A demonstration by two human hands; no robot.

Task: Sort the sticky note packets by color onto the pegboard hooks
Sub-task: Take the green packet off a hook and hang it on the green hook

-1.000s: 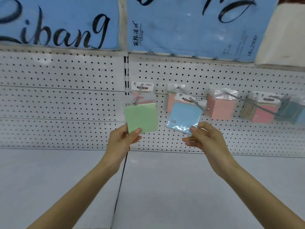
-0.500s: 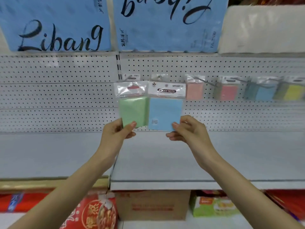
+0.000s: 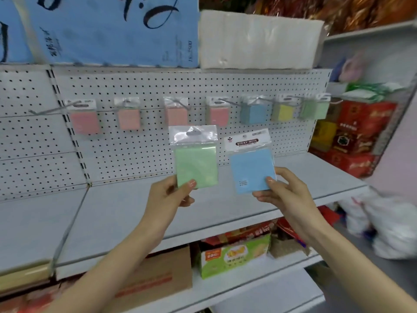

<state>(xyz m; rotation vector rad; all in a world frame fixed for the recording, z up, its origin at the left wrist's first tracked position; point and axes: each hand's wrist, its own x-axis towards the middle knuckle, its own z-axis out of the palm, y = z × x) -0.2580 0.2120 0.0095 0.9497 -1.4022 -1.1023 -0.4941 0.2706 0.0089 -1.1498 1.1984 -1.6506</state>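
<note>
My left hand (image 3: 170, 195) pinches the lower corner of a green sticky note packet (image 3: 195, 163), held upright in front of the pegboard (image 3: 135, 141). My right hand (image 3: 285, 193) pinches the bottom of a blue sticky note packet (image 3: 251, 168) with a white "STICKY NOTE" header. Both packets are off the hooks. On the pegboard hooks behind hang several pink packets (image 3: 85, 122), then a blue packet (image 3: 253, 112), a yellow packet (image 3: 284, 110) and a green packet (image 3: 314, 108) towards the right. A bare hook (image 3: 48, 110) sticks out at the left.
A grey shelf (image 3: 112, 213) runs below the pegboard. Blue wrapped packs (image 3: 108, 30) and a white pack (image 3: 259, 39) sit on top. Red boxes (image 3: 352, 141) stand at the right, cardboard and green boxes (image 3: 234, 256) on the lower shelf, white bags (image 3: 388, 224) on the floor.
The view has swung right and pulled back from the pegboard. Both packets came off the hooks and now sit apart, farther right, still held in my hands.
</note>
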